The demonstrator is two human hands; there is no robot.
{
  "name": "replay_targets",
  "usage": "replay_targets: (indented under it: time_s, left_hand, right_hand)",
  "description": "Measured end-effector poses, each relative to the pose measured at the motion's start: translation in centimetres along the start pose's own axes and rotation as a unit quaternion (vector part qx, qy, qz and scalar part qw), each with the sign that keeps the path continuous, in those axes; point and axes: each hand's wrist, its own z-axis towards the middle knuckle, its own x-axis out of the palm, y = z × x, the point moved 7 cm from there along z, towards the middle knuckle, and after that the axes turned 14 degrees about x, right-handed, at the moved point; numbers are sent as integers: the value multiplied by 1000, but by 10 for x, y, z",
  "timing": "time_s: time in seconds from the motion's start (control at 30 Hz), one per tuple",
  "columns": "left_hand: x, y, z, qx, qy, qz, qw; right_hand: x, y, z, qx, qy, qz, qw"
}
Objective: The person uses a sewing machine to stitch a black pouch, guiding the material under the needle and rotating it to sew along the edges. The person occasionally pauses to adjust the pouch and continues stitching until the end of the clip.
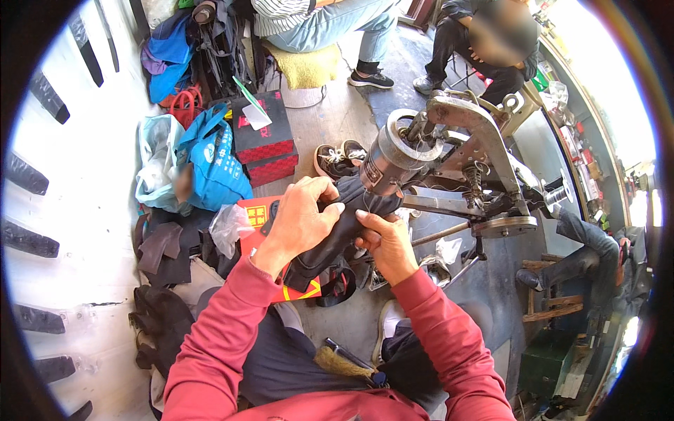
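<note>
1. Nearest: two red sleeves (223, 330) enter from the lower edge and reach forward over the lap.
2. Left hand (302, 219): fingers curled, gripping the upper left side of the dark piece (328, 244), thumb lying along it.
3. Right hand (388, 244): narrow, pinching the right edge of the same piece between thumb and bent fingers.
4. Position of the dark piece: slanting from above a red box (309, 289) up to the cylindrical head (386, 165) of the metal machine (460, 154). Contact at its far end is hidden.
5. Step in hand, as judged: aligning and steadying the piece at the head.
6. Next move, as judged: calls for even tension from both hands, fingertips clear of the mechanism.
7. Beyond: dark shoes (335, 160) near the head; a blue bag (214, 160) to the left.
8. Farthest: a seated person (337, 31).
</note>
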Motion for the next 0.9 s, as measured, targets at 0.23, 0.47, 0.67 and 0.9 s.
replay_targets:
  time_s: [0.23, 0.47, 0.67, 0.9]
  left_hand:
    - [3, -3, 1, 24, 6, 12, 1000]
    - [1, -8, 0, 31, 7, 22, 999]
    - [0, -4, 2, 19, 5, 33, 999]
    - [-5, -11, 5, 43, 5, 35, 998]
  right_hand:
    - [-11, 20, -2, -66, -42, -174, 982]
    - [-15, 28, -5, -183, -57, -278, 941]
    - [-5, 21, -14, -126, -3, -204, 971]
    - [12, 19, -4, -59, 26, -117, 991]
